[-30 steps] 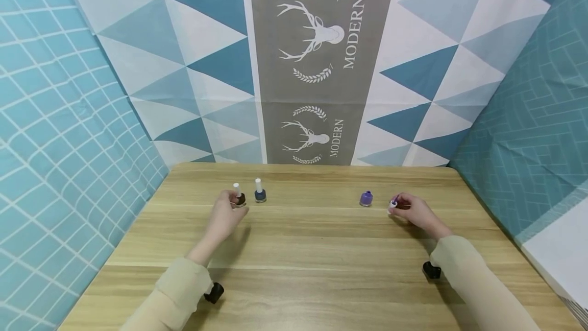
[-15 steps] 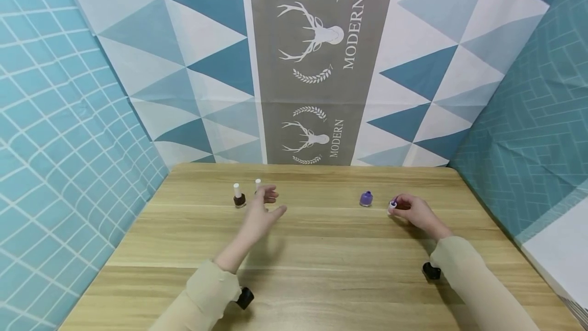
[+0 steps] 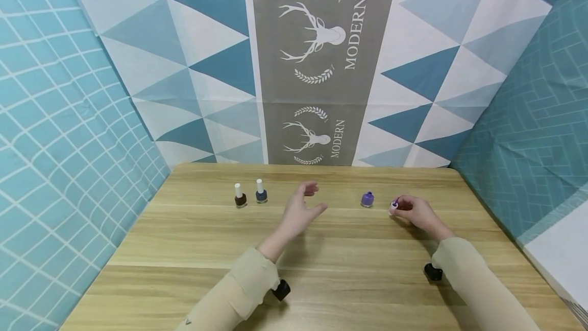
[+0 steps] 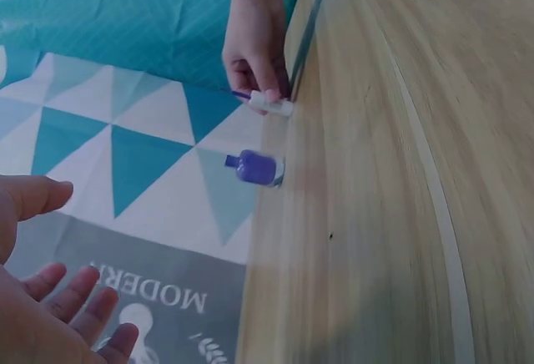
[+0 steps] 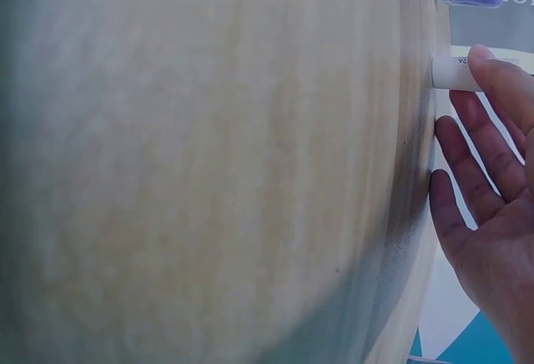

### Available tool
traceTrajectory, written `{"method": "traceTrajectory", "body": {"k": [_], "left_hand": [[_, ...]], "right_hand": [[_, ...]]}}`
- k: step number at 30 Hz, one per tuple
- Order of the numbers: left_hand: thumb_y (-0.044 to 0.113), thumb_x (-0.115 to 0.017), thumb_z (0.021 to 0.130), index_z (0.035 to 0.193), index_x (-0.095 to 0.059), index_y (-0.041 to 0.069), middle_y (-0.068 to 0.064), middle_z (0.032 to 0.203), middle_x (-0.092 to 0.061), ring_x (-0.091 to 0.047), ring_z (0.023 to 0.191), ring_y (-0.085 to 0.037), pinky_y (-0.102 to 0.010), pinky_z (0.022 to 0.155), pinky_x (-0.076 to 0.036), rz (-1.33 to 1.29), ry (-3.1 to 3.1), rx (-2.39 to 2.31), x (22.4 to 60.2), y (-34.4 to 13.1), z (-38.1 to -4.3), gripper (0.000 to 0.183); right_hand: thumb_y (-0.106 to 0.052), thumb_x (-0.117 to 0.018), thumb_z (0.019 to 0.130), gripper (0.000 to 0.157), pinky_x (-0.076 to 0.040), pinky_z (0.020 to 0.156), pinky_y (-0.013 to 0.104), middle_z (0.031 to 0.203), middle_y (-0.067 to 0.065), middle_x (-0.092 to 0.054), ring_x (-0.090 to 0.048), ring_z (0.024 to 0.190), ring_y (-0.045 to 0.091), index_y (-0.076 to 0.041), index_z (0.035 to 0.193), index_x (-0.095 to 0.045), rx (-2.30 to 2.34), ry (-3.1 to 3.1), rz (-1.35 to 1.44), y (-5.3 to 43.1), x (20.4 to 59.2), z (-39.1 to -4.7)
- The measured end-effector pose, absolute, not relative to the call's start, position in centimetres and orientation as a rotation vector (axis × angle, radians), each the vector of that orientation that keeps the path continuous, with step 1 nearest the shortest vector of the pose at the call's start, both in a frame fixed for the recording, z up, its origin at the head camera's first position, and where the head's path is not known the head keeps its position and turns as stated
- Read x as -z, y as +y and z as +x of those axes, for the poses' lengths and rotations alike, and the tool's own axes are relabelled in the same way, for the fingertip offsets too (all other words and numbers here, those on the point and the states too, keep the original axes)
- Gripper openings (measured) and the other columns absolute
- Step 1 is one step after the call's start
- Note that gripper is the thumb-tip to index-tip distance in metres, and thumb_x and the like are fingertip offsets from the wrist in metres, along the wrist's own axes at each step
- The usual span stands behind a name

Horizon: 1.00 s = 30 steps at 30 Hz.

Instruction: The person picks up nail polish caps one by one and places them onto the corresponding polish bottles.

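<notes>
My left hand (image 3: 299, 209) holds nothing: its thumb and fingers are spread apart, above the table (image 3: 349, 249) and left of the purple bottle (image 3: 367, 199), without touching it. My right hand (image 3: 415, 212) is clamped on the white cap (image 3: 393, 209), thumb against its side, with my other fingers loose beside it; the purple-coated brush (image 4: 240, 94) points upward and the cap's flat end is down at the tabletop. My two hands are well apart, and the purple bottle stands upright and uncapped between them, nearer my right. As I judge it, handling the cap and bottle well means pinching only the white sides of the cap, clear of the wet-looking brush, and holding it plumb so that it does not tip and smear the wood. For the bottle, I think my left fingertips should come in low and level around the body, away from the open neck, and grip lightly, since a knock could spill it. Farther left, the dark brown bottle (image 3: 241, 200) and the dark blue bottle (image 3: 262, 196) stand side by side with white caps on. Beyond the table's far edge hangs the patterned cloth (image 3: 275, 65).
</notes>
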<state>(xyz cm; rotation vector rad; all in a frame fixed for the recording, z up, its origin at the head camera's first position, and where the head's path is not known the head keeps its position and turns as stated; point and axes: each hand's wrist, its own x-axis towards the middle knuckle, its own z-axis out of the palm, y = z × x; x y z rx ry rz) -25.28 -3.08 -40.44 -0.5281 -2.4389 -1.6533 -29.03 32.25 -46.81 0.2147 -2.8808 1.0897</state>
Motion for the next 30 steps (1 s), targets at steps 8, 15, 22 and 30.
{"method": "traceTrajectory", "body": {"k": [8, 15, 22, 30], "left_hand": [[0.019, -0.074, 0.08, 0.132, -0.045, 0.003, -0.013, 0.127, -0.055, -0.05, 0.117, -0.026, -0.042, 0.101, -0.038, -0.572, -2.476, 1.685, 41.2, -0.4, -26.6, 0.061], [0.022, -0.075, 0.08, 0.131, -0.047, 0.005, -0.01, 0.127, -0.056, -0.05, 0.117, -0.024, -0.043, 0.102, -0.038, -0.572, -2.496, 1.725, 41.9, 2.1, -27.9, 0.06], [0.02, -0.075, 0.08, 0.13, -0.049, 0.005, -0.01, 0.126, -0.057, -0.052, 0.116, -0.026, -0.043, 0.097, -0.043, -0.549, -2.5, 1.805, 42.3, 4.0, -28.6, 0.058], [0.022, -0.075, 0.08, 0.131, -0.049, 0.006, -0.013, 0.126, -0.056, -0.052, 0.116, -0.03, -0.035, 0.093, -0.046, -0.52, -2.536, 1.847, 43.4, 5.7, -29.8, 0.06]], "right_hand": [[-0.024, -0.072, 0.084, 0.024, -0.05, 0.081, 0.038, 0.097, 0.01, -0.066, -0.06, 0.091, 0.022, -0.005, 0.098, -0.066, -1.089, -2.878, 0.245, 32.2, 46.7, -29.1], [-0.024, -0.071, 0.085, 0.025, -0.05, 0.083, 0.042, 0.098, 0.01, -0.066, -0.06, 0.094, 0.025, -0.004, 0.098, -0.065, -1.105, -2.886, 0.229, 32.2, 46.7, -29.1], [-0.031, -0.07, 0.085, 0.029, -0.052, 0.081, 0.04, 0.098, 0.01, -0.066, -0.061, 0.093, 0.024, -0.006, 0.098, -0.065, -1.097, -2.902, 0.221, 32.3, 47.0, -29.1], [-0.03, -0.07, 0.085, 0.028, -0.051, 0.083, 0.043, 0.098, 0.01, -0.066, -0.061, 0.094, 0.025, -0.006, 0.098, -0.064, -1.104, -2.883, 0.22, 32.3, 47.1, -29.2]]}}
